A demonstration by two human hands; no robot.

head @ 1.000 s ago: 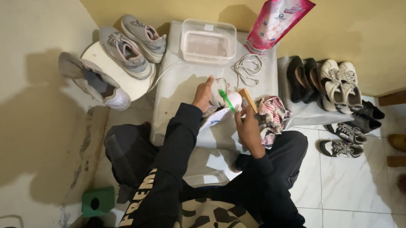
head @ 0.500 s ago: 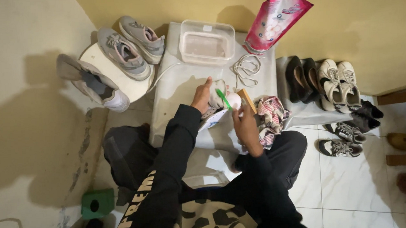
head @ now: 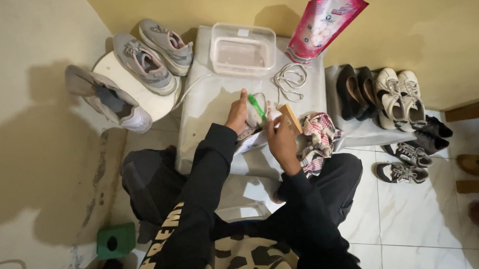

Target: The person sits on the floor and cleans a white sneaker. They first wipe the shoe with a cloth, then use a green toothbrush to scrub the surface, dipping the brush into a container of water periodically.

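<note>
While the person sits at the low grey counter (head: 206,106), work on a small pale shoe (head: 256,119) looks mid-way, to judge by the layout: brush on shoe, other pairs waiting.

Far left of the hands: pair of grey lace-up sneakers (head: 152,55) on a round white stool (head: 141,96); one more grey sneaker (head: 109,100) hangs off its left edge.

Left hand (head: 237,114): closed round the pale shoe, thumb up, steadying it on the counter.

Between the hands: green-handled brush (head: 257,105), head against the shoe.

Right hand (head: 282,140): fingers curled shut; it seems to grip the brush handle, though the contact is hard to make out. A tan wooden block (head: 291,119) lies just beside it.

Beyond the hands: clear rectangular plastic tub (head: 243,49), coiled white laces (head: 289,79), pink refill pouch (head: 323,23) leaning on the wall.

Right of the hands: checked pink-and-white cloth (head: 318,139), then dark flats (head: 356,92) and white sneakers (head: 398,92), untouched, well apart.
</note>
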